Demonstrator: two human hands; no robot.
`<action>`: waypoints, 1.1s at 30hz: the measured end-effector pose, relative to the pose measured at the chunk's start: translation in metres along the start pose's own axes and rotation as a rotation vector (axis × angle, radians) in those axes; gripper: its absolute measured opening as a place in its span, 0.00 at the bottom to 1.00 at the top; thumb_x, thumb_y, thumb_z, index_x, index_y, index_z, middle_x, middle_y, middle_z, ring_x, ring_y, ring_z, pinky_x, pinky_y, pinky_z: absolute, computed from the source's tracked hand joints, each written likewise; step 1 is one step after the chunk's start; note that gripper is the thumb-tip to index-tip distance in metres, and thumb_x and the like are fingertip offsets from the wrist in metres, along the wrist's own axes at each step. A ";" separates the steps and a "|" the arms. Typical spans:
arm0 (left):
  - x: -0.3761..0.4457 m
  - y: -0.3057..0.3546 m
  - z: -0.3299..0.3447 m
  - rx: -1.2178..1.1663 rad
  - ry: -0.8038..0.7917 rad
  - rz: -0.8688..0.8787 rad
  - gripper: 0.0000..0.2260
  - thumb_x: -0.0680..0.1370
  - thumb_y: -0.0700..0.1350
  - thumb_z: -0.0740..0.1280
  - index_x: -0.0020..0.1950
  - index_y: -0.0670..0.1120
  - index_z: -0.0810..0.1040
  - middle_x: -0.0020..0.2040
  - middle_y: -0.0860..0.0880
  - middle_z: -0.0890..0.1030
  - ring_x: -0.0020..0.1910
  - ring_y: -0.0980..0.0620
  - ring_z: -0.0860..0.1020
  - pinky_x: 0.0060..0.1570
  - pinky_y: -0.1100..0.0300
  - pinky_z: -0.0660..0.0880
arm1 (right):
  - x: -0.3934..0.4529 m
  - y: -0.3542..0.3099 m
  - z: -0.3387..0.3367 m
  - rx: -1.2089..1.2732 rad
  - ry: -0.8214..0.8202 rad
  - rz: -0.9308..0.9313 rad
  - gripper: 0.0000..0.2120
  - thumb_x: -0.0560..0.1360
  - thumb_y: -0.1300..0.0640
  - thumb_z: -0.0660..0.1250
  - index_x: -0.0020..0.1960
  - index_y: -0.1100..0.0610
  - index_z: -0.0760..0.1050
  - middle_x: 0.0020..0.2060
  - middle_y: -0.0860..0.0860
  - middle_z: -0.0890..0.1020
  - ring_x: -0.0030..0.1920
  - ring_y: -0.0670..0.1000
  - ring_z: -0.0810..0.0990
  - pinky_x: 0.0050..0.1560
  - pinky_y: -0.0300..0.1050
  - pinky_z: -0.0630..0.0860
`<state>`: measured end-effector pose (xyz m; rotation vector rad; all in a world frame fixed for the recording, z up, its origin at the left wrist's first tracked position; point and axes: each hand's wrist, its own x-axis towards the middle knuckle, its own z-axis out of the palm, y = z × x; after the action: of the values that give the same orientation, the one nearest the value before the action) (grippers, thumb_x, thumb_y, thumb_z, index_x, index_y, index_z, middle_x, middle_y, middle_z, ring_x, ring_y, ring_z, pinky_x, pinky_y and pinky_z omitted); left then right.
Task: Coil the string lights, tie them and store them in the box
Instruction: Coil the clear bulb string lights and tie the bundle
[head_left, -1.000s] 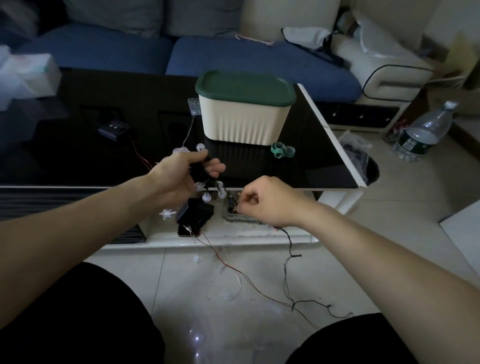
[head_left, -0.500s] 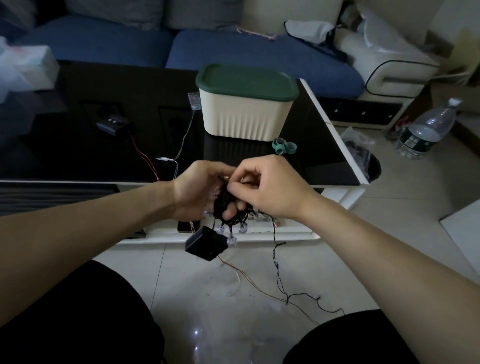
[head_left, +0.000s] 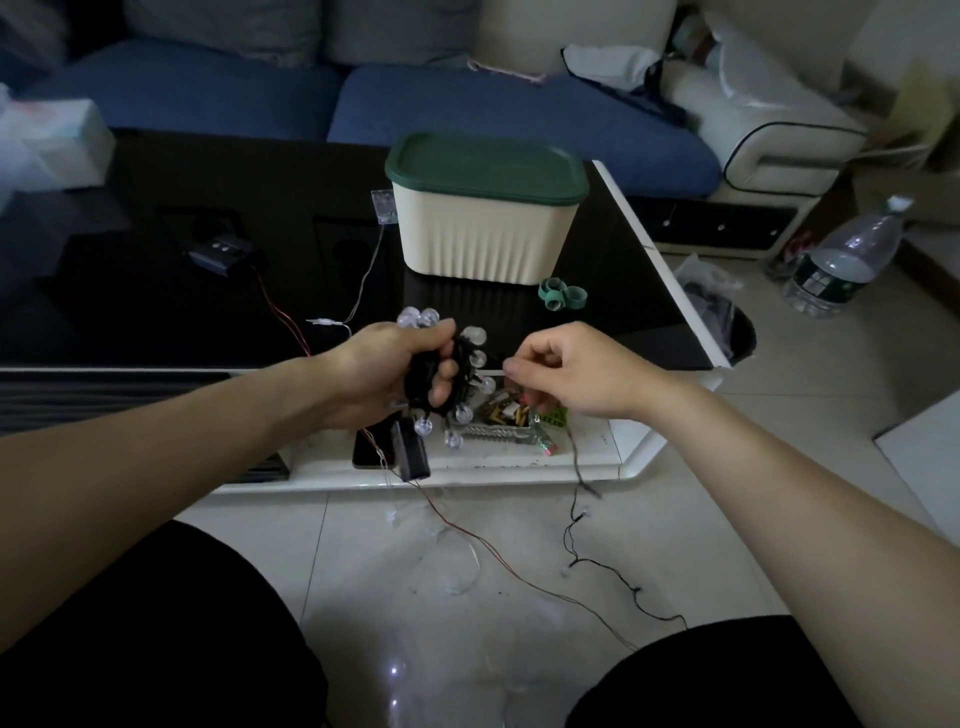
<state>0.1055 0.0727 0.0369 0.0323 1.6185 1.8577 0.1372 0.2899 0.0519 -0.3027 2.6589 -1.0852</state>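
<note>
Black glass surface (head_left: 156, 291) carries the cream box (head_left: 483, 234), green lid on, at its right end. Both hands sit in front of the box, over the surface's near edge. Left hand (head_left: 395, 376) fingers curled tight around the coiled string lights (head_left: 457, 374), clear bulbs sticking out around the fist; black battery pack (head_left: 413, 454) hangs below it. Right hand (head_left: 566, 371), just right of the coil, pinches the loose black wire (head_left: 576, 467), which trails to the floor. Green ties (head_left: 561, 296) lie just in front of the box.
</note>
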 end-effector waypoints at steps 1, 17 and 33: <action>0.002 0.000 -0.001 -0.031 0.040 0.014 0.14 0.83 0.49 0.58 0.40 0.45 0.69 0.32 0.47 0.73 0.26 0.51 0.72 0.28 0.62 0.73 | 0.000 -0.001 0.002 -0.017 -0.015 0.013 0.12 0.81 0.48 0.65 0.46 0.55 0.81 0.38 0.52 0.85 0.43 0.55 0.85 0.51 0.58 0.82; 0.000 0.003 -0.002 0.068 0.105 0.129 0.17 0.84 0.51 0.58 0.39 0.43 0.69 0.30 0.46 0.74 0.23 0.50 0.70 0.27 0.62 0.71 | 0.004 0.001 0.001 0.337 -0.021 0.269 0.12 0.81 0.54 0.67 0.43 0.59 0.81 0.28 0.49 0.73 0.26 0.47 0.69 0.31 0.41 0.71; -0.001 0.015 -0.003 -0.339 0.188 0.138 0.06 0.79 0.44 0.67 0.43 0.44 0.78 0.37 0.48 0.79 0.35 0.53 0.81 0.40 0.65 0.74 | 0.001 -0.004 0.004 0.411 0.088 0.496 0.21 0.73 0.42 0.75 0.52 0.60 0.81 0.33 0.52 0.78 0.27 0.45 0.75 0.27 0.38 0.71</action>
<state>0.0977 0.0693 0.0496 -0.1874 1.4294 2.2782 0.1378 0.2842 0.0521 0.4648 2.3049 -1.4359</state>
